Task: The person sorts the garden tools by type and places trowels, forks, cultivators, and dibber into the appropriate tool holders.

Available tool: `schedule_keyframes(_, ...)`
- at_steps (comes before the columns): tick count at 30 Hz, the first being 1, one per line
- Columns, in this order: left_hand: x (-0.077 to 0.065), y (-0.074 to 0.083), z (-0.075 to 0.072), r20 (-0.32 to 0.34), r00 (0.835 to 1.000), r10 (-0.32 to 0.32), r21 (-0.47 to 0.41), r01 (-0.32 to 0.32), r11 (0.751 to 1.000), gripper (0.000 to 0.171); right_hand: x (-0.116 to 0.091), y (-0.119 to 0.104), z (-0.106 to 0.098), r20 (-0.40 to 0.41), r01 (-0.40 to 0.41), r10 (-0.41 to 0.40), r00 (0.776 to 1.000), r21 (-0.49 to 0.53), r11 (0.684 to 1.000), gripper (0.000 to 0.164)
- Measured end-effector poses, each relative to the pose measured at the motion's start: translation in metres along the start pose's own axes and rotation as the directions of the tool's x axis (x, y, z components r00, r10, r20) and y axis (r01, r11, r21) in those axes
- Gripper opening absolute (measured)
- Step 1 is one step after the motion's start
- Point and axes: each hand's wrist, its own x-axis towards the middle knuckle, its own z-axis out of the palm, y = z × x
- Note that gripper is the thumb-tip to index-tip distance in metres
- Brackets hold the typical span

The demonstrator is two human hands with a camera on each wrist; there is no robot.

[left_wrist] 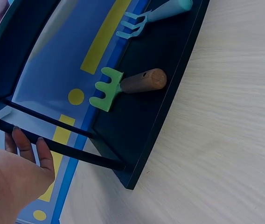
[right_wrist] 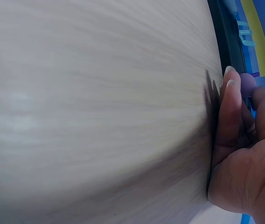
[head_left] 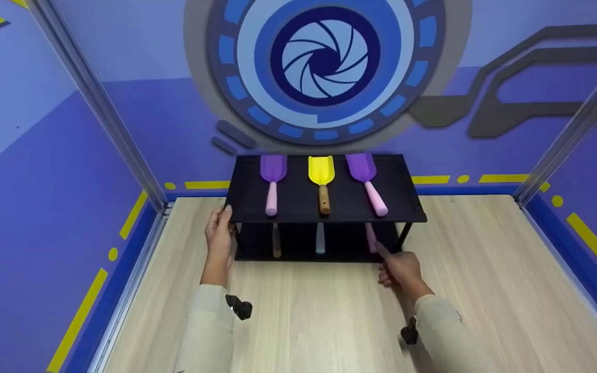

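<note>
A black two-tier rack [head_left: 298,202] stands against the back wall. My left hand [head_left: 218,233] grips its left side, thumb by the upper shelf's front corner and fingers behind a post [left_wrist: 72,150]. My right hand [head_left: 402,269] is low at the front right, its thumb against the pink handle [head_left: 371,239] of a lower-shelf garden tool. In the right wrist view that handle's end [right_wrist: 248,85] lies between thumb and fingers [right_wrist: 230,107]; the tool's head is mostly hidden. Left of it lie a blue hand rake [left_wrist: 156,14] and a green hand rake [left_wrist: 108,89] with a wooden handle.
On the upper shelf lie two purple scoops [head_left: 273,167] [head_left: 361,167] with pink handles, and a yellow scoop [head_left: 321,170] with a wooden handle between them. The rack stands on a wood-grain table [head_left: 309,321]. Metal frame posts [head_left: 96,103] and printed panels enclose it.
</note>
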Motion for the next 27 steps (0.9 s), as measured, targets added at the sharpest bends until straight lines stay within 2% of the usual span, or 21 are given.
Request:
schedule_keyframes(9, 0.0015, -0.0016, 0.0053, -0.003, 1.000, 0.008, -0.026, -0.009, 1.000, 0.028, -0.0002, 0.0025, -0.0028, -0.006, -0.009, 0.009, 1.000, -0.003, 1.000, 0.071)
schedule_keyframes(18, 0.0013, -0.0001, 0.0017, -0.013, 1.000, 0.004, -0.044, -0.004, 0.999, 0.018, 0.0031, 0.0037, 0.0021, -0.013, 0.011, -0.011, 1.000, -0.036, 0.999, 0.072)
schedule_keyframes(24, 0.0016, -0.0002, 0.0022, -0.018, 1.000, 0.000, -0.035, 0.000, 0.999, 0.021, 0.0039, 0.0004, 0.0002, -0.003, 0.007, -0.007, 1.000, -0.044, 0.999, 0.072)
schedule_keyframes(27, 0.0015, 0.0004, 0.0022, -0.022, 1.000, -0.014, -0.037, 0.013, 0.999, 0.022, 0.0029, 0.0009, -0.0005, 0.008, 0.008, -0.007, 1.000, -0.016, 1.000, 0.073)
